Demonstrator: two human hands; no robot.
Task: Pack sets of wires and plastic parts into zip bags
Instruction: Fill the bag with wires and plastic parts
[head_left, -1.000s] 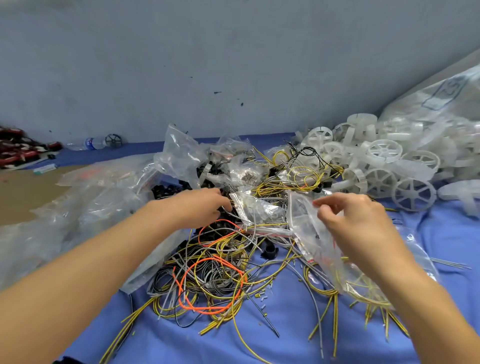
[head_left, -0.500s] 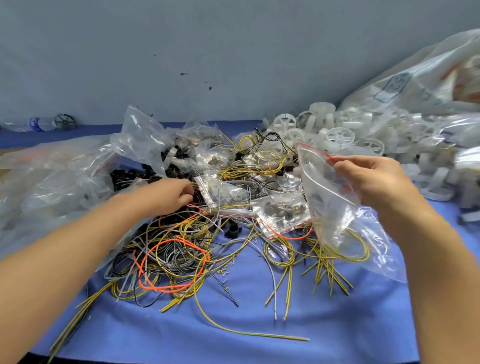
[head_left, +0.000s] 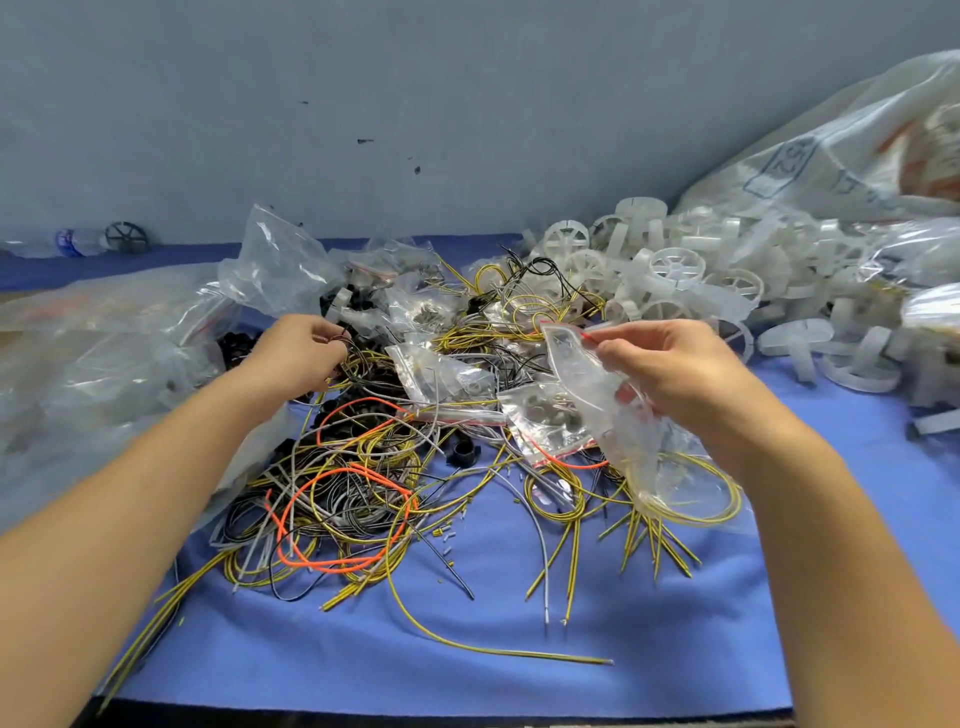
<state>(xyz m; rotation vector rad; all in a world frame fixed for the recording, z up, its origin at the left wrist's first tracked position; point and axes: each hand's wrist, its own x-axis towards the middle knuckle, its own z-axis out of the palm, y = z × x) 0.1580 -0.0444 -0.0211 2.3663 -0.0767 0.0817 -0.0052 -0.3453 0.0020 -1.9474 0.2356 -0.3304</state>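
Observation:
My right hand pinches the red-striped top edge of a clear zip bag, which hangs down over a coil of yellow wire. At the far edge of the tangled wire pile, my left hand pinches a thin dark wire. The pile holds yellow, grey, black and orange wires. A heap of white plastic wheels lies at the back right. Small filled zip bags lie between my hands.
A blue cloth covers the table. Crumpled clear plastic bags pile up on the left. A large translucent sack leans against the wall at the right. A bottle and a dark wheel lie at the far left.
My right hand has lifted the zip bag off the pile and holds it by its top edge. My left hand stayed at the far side of the wires and now pinches a dark wire.

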